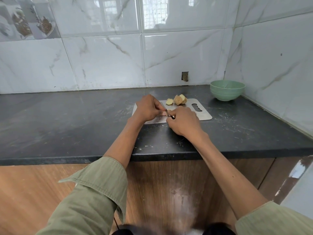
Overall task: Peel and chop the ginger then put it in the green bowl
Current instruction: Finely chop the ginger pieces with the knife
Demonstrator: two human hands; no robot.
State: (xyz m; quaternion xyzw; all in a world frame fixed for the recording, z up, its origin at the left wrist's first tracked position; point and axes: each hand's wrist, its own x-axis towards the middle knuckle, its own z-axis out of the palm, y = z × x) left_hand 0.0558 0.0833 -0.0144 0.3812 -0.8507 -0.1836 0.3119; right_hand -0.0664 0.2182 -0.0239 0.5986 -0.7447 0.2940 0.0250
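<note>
- On the dark counter (67,119), a steel board (201,114) lies flat with its cut-out handle at the right end.
- Over the near left part of the board, the left hand (148,108) and right hand (183,122) meet, knuckles up.
- The left hand's fingers are curled in, pinching something small against the board; a pale bit that may be ginger shows just beside its fingertips, too hidden to tell for sure.
- The right hand's fingers are curled round a knife (166,112), of which only a thin strip of blade shows between the two hands, slanting toward the far left.
- At the far edge of the board, ginger (177,100) lies in pieces: a pale cut piece on the left, touching or just beside a larger lump with brown skin on it.
- The bowl (227,89), green, stands upright on the counter in the far right corner, well apart from the board and near both tiled walls (108,61).
- What is inside the bowl cannot be told.
- Both forearms are bare, with olive sleeves (94,192) pushed up at the near edge.
</note>
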